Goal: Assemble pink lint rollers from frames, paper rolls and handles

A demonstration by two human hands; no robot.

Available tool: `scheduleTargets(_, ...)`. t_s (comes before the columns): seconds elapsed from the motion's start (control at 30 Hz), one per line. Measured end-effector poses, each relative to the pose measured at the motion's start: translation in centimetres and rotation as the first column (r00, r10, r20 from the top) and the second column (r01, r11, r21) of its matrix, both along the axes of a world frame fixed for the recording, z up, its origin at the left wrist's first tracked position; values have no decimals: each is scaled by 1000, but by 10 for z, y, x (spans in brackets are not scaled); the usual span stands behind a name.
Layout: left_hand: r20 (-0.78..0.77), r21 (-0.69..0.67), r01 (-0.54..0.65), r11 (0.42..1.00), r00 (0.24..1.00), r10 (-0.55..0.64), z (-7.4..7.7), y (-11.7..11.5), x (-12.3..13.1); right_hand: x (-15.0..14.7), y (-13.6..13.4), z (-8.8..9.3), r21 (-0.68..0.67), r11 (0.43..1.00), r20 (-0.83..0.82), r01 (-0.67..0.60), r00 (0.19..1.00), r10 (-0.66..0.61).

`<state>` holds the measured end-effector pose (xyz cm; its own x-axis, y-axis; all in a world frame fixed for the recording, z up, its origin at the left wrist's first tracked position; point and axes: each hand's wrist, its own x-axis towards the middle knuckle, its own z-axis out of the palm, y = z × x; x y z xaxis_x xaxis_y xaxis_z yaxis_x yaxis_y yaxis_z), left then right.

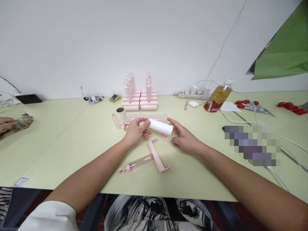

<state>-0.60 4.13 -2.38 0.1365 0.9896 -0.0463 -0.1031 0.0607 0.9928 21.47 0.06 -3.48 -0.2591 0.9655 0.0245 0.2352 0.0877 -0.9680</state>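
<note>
By the left grip (137, 130), a white roll (161, 127) is clasped at its left end above the bench (101, 173); a pink frame (156, 156) is laid nearer the front edge; beside the roll's right end, the right grip (184, 137) is spread, unclenched.

Right side of the desk (72, 138) now, and there's a labelled drink bottle (218, 98) beside a white power strip (184, 95), red-handled tools (252, 106) further right, a coiled cable (93, 99) away left!
</note>
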Motion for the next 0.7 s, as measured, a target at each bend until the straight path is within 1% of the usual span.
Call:
scheduleTargets(0.07, 40, -17, 8, 1000, 999, -7, 1, 0, 2, 2, -1, -2, 101, 995, 112, 4, 994, -16)
scheduleTargets(0.13, 78, -36, 21, 999, 997, -18, 3, -1, 5, 0, -3, -2, 176, 984, 141, 37, 988, -63)
scheduleTargets(0.2, 94, -50, 51, 997, 994, -47, 5, -1, 7, -4, -5, 2, 233, 967, 103, 102, 986, -129)
scheduleTargets(0.27, 81, -72, 102, 992, 992, -96, 9, -3, 8, -5, -5, 8, 283, 941, 26, 187, 979, -202)
scheduleTargets(0.37, 21, -126, 154, 980, 988, -153, 13, -4, 9, 1, 2, 25, 345, 883, -82, 320, 947, -311)
scheduleTargets(0.43, -72, -135, 182, 974, 979, -193, 14, -2, 10, 12, 12, 36, 401, 821, -110, 407, 911, -398)
scheduleTargets(0.47, -146, -126, 202, 971, 965, -220, 14, 1, 10, 18, 18, 41, 435, 784, -101, 443, 889, -446)
scheduleTargets(0.53, -342, -94, 264, 960, 897, -280, 14, 7, 14, 28, 33, 48, 494, 723, -19, 483, 838, -546)
scheduleTargets(0.6, -570, -44, 335, 941, 765, -299, 14, 15, 19, 34, 48, 51, 540, 700, 109, 467, 786, -608)
scheduleTargets(0.63, -662, -18, 369, 929, 692, -288, 14, 18, 22, 36, 56, 50, 553, 704, 161, 445, 773, -614)
scheduleTargets(0.7, -779, 30, 425, 905, 577, -245, 16, 24, 28, 34, 69, 47, 547, 743, 250, 386, 771, -585)
